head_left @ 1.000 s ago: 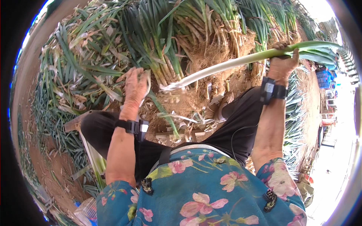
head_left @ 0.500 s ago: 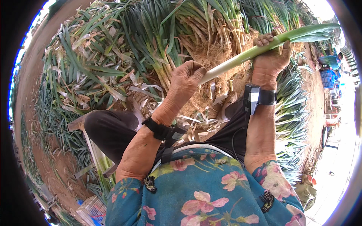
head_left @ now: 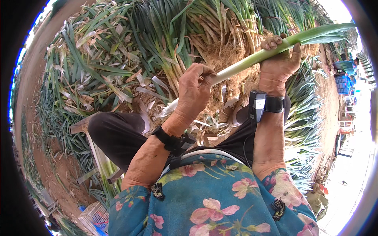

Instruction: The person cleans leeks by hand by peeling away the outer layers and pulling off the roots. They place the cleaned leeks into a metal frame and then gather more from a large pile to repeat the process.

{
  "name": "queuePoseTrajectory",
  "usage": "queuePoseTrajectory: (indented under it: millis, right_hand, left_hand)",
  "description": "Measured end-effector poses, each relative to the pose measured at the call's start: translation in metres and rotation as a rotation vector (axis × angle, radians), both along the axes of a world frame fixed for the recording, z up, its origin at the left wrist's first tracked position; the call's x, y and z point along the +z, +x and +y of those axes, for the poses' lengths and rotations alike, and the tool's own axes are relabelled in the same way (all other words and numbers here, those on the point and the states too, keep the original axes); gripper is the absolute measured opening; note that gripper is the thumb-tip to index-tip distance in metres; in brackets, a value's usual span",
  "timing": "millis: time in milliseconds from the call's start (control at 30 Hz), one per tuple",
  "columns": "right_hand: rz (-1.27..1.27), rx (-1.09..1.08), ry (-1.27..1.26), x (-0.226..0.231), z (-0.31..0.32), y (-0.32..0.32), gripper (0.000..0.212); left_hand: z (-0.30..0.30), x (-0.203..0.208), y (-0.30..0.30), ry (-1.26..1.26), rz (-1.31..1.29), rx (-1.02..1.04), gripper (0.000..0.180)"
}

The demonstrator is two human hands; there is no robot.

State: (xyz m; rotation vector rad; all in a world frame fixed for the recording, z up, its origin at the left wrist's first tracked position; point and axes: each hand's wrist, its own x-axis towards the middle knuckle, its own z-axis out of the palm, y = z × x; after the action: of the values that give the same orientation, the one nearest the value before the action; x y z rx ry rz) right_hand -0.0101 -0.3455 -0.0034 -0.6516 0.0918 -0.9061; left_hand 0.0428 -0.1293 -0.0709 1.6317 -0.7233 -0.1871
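Note:
A long green onion [head_left: 252,59] slants across in front of me, its white end toward my left hand and its green leaves pointing to the upper right. My left hand [head_left: 195,87] pinches the white end between bent fingers and thumb. My right hand [head_left: 280,65] is wrapped round the stalk lower on the green, thumb pointing up. Past the left wrist a white strip [head_left: 168,109] sticks out, roughly in line with the stalk; whether it joins it is hidden. Both wrists carry black straps with small devices.
Unpeeled green onions with dry roots [head_left: 220,51] lie heaped ahead. Loose leaves and peelings [head_left: 98,74] pile up at the left. More onions [head_left: 305,126] lie in a row at the right. A plastic crate [head_left: 94,216] is at the lower left. Another person [head_left: 352,63] is far right.
My left hand has shifted slightly right, and my right hand slightly left, both still on the green onion. The white strip past my left wrist has come into sight.

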Motion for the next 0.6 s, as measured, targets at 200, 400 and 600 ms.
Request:
queuePoseTrajectory:
  millis: [200,400,600]
  right_hand:
    - [-0.085,0.066,-0.01,0.01,-0.003,-0.009,0.046]
    - [-0.038,-0.022,0.02,-0.002,0.022,0.006,0.045]
    - [-0.108,0.205,0.064,-0.009,0.058,0.019,0.041]
  left_hand:
    - [0.022,-0.033,0.024,0.007,0.385,0.248,0.022]
    - [-0.015,0.033,0.003,-0.041,0.156,0.024,0.058]
    - [-0.065,0.052,0.0,0.075,-0.024,0.02,0.054]
